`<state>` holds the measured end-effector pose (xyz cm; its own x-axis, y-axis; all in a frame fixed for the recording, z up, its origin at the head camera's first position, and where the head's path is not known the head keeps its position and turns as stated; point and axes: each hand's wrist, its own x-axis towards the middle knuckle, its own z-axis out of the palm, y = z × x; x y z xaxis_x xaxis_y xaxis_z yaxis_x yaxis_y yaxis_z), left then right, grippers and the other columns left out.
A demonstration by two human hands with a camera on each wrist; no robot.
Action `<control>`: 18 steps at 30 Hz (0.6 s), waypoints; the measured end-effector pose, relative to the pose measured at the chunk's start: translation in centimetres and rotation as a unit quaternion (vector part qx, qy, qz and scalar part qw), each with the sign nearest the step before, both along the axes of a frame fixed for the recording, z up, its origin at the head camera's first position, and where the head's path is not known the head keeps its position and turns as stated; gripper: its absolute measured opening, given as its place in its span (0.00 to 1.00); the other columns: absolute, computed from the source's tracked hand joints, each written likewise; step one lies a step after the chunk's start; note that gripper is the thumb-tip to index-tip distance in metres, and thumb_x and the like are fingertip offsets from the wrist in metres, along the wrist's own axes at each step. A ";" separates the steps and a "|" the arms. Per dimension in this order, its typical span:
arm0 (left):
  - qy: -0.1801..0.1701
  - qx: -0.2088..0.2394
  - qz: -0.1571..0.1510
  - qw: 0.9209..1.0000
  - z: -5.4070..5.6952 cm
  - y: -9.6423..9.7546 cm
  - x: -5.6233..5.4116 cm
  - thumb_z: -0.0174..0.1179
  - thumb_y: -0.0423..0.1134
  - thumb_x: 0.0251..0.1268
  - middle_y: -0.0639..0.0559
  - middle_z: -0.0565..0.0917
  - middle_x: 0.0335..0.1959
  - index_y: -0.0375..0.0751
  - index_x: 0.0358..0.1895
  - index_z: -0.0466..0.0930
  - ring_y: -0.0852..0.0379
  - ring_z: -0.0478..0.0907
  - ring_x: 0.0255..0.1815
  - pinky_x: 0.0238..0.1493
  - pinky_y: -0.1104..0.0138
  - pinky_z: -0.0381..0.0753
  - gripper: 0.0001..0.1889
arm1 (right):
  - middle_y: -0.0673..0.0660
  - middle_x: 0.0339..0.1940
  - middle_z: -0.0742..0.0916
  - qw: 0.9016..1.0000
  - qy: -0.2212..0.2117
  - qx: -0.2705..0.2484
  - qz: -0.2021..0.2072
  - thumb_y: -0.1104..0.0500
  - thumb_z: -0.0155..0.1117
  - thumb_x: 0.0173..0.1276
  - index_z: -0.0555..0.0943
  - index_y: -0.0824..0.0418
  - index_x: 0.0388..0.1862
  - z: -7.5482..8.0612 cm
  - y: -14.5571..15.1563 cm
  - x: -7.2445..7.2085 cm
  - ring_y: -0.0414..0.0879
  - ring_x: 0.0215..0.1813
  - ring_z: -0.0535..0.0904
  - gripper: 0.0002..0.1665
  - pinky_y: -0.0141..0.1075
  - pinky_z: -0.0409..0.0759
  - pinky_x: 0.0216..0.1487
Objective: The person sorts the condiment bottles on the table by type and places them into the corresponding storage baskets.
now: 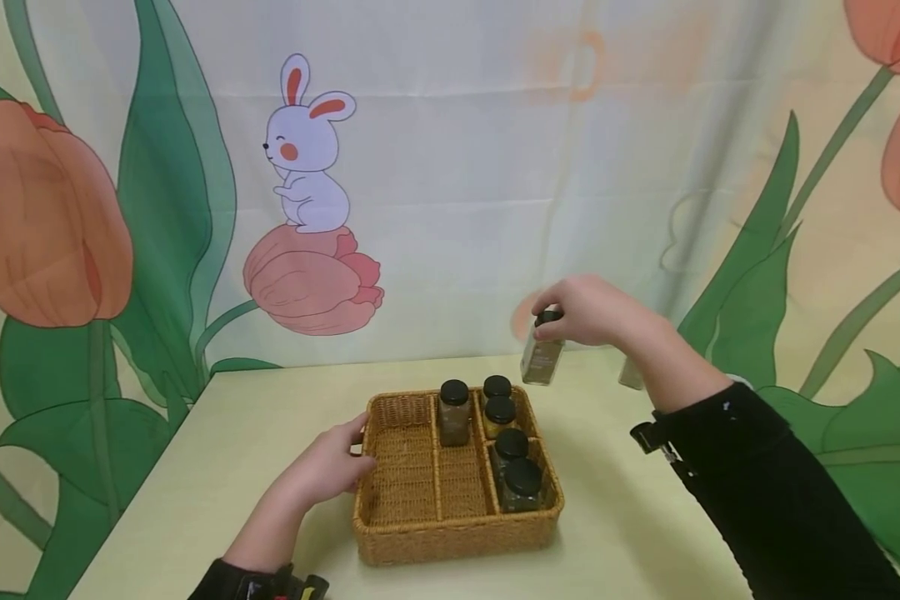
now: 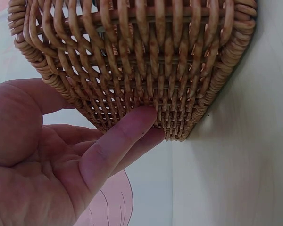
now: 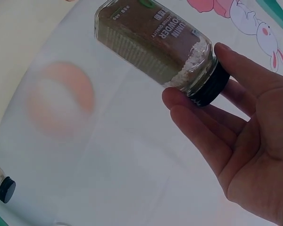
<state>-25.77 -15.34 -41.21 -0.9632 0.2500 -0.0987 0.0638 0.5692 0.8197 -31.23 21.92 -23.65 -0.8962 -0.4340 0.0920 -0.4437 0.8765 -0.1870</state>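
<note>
A woven basket (image 1: pixel 457 533) with dividers stands on the table. My left hand (image 1: pixel 332 467) grips its left wall, thumb over the rim; in the left wrist view, fingers (image 2: pixel 120 141) lie against the outer weave (image 2: pixel 132 61). Behind the basket's right back corner, my right hand (image 1: pixel 588 310) pinches the black cap of a spice jar (image 1: pixel 543 358), held up and slightly tilted. Brown powder fills this glass jar (image 3: pixel 151 44), whose label reads "POWDER", with whitish grains near the cap. One black-capped jar (image 1: pixel 454 414) stands in the middle compartment's back. Several more, including one jar (image 1: pixel 522 485), stand in the right compartments.
Another jar (image 1: pixel 631 375) stands at the table's back right, partly hidden behind my right forearm; its black cap (image 3: pixel 7 189) shows in the right wrist view. A printed cloth (image 1: pixel 450 208) with tulips and a rabbit hangs behind the pale table (image 1: pixel 270 400).
</note>
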 end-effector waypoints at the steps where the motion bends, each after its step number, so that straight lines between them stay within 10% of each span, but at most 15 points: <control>1: 0.000 0.000 0.001 1.000 0.0 0.0 0.0 0.61 0.28 0.66 0.25 0.69 0.70 0.35 0.81 0.52 0.44 0.83 0.51 0.34 0.57 0.88 0.42 | 0.56 0.49 0.89 1.000 0.000 0.000 0.003 0.53 0.71 0.68 0.87 0.57 0.56 0.1 -0.2 0.0 0.52 0.47 0.82 0.19 0.48 0.81 0.47; 18: 0.000 0.009 -0.002 1.000 -0.2 -0.1 -0.1 0.60 0.27 0.66 0.24 0.69 0.70 0.34 0.81 0.51 0.45 0.84 0.49 0.34 0.57 0.88 0.41 | 0.56 0.48 0.89 1.000 0.002 -0.002 0.024 0.53 0.73 0.66 0.87 0.60 0.55 1.1 -2.8 0.9 0.50 0.45 0.84 0.20 0.47 0.83 0.48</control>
